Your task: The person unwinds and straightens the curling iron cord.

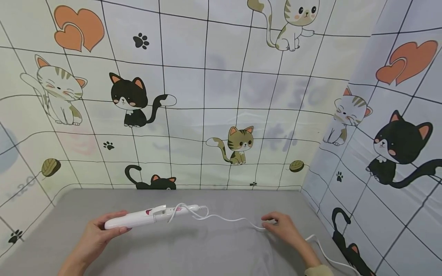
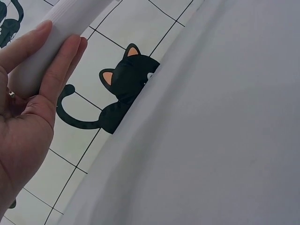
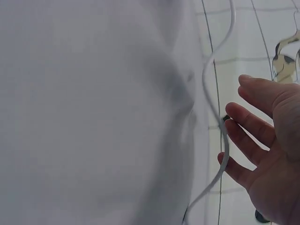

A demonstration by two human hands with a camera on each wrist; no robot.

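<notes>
A white curling iron [image 1: 138, 218] with pink marks and a raised lever is held slightly tilted above the grey surface. My left hand [image 1: 98, 234] grips its thick rounded end, thumb on one side and fingers on the other; the left wrist view shows this end of the curling iron [image 2: 61, 37] in the hand [image 2: 28, 126]. A white cord [image 1: 228, 219] loops around the opposite end and runs right. My right hand [image 1: 281, 227] is beside the cord, its fingers loosely spread. In the right wrist view the cord [image 3: 206, 84] passes by the fingertips of that hand [image 3: 276, 154].
A grey cloth-covered surface [image 1: 207, 249] lies under both hands. Behind it and to the right hang white grid-patterned sheets [image 1: 186, 96] printed with cats, hearts and paws. More of the white cord [image 1: 324, 253] trails off past the right forearm.
</notes>
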